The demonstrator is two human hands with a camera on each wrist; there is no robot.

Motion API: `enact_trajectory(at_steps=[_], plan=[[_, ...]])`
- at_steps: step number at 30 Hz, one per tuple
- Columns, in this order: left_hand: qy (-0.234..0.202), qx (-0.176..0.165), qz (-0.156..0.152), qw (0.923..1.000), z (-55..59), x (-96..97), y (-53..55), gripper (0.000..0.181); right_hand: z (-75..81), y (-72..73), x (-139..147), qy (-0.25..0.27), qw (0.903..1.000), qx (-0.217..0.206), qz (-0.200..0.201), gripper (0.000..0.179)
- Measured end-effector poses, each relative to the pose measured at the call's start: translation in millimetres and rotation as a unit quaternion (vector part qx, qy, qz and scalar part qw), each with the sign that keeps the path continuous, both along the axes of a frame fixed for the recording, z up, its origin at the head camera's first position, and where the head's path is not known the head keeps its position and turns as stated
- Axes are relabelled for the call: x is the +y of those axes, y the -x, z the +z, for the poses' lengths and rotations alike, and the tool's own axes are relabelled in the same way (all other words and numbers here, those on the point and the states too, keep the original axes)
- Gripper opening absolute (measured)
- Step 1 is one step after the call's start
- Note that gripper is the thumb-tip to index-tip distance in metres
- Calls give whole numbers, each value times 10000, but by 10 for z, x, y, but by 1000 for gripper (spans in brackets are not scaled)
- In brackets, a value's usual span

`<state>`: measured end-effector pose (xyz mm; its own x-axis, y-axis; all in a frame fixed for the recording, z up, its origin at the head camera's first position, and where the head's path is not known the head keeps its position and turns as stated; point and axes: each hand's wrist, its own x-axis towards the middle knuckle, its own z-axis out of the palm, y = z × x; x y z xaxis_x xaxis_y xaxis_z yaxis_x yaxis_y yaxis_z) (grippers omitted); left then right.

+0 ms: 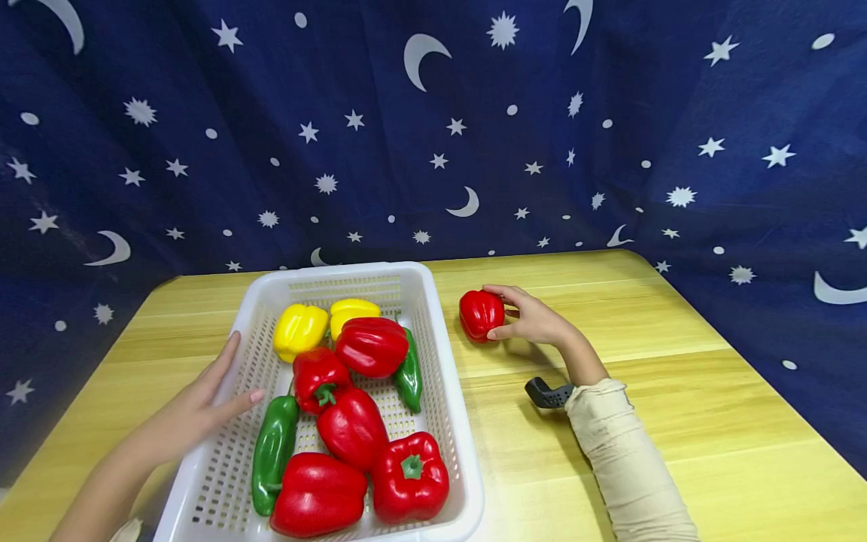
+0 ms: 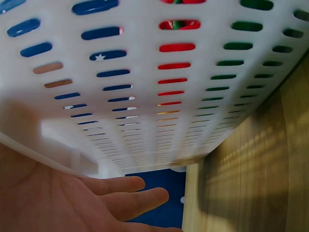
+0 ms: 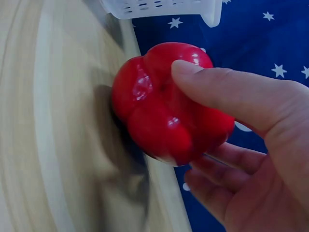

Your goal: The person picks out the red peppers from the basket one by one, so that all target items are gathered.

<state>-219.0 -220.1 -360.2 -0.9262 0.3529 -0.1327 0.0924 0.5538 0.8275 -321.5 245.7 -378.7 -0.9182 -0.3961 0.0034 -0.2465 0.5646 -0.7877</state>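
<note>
My right hand (image 1: 535, 320) holds a glossy red bell pepper (image 1: 480, 315) over the table, right of the white plastic basket (image 1: 440, 346). Seen from the right wrist, the thumb (image 3: 212, 87) lies across the red bell pepper (image 3: 164, 111) and the other fingers are behind it. At the basket's left rim is my left hand (image 1: 193, 410), thumb reaching over the inside. In the left wrist view its fingers (image 2: 130, 198) extend straight outside the slotted wall (image 2: 145, 87). Inside the basket lie several red bell peppers (image 1: 352, 427), yellow bell peppers (image 1: 300, 331) and green peppers (image 1: 274, 452).
A black curved object (image 1: 547, 393) sticks out beside the right sleeve (image 1: 623, 452). The wooden table (image 1: 677, 406) runs right of the basket, and a dark blue curtain (image 1: 379, 203) with stars and moons hangs behind its back edge.
</note>
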Motion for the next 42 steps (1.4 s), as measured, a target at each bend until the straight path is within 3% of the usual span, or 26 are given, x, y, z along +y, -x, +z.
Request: enact_trajectory(at_steps=[12,42], plan=[[-91,-31,59,9999,0,0,5,90,14,-3,35,-108,9997,-134,162,80],[62,-245,90,9996,13,12,10,91,26,-22,91,-163,9997,-177,96,80]])
